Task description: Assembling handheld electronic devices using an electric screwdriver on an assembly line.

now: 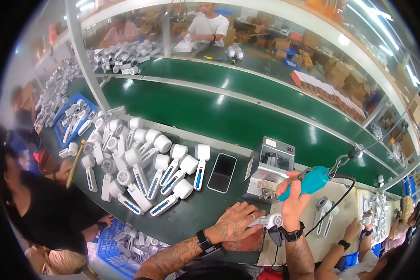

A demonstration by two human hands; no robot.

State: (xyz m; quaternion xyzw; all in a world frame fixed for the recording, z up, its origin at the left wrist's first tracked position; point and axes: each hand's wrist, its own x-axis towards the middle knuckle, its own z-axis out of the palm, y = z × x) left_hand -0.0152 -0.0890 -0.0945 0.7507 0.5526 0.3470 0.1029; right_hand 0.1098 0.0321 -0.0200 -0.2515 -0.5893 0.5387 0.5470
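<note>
My left hand (237,224) lies palm down near the bench's front edge, its fingers over the handle of a white handheld device with a round grille head (276,219). That device rests low on the bench, its head pointing right. Raised above it, my right hand (295,200) is wrapped round a teal electric screwdriver (312,179). The screwdriver hangs from a hook and cable, and a black coiled cord runs off it. I cannot make out its tip. Left of my hands, a pile of similar white devices (135,156) with blue strips in their handles covers the bench.
A metal machine (269,170) stands behind my hands, beside a phone (222,172). Blue baskets (108,242) hold more white parts. Green conveyor belts (182,105) run beyond the rail. Co-workers sit left, right and across; a yellow-handled tool (75,165) lies left.
</note>
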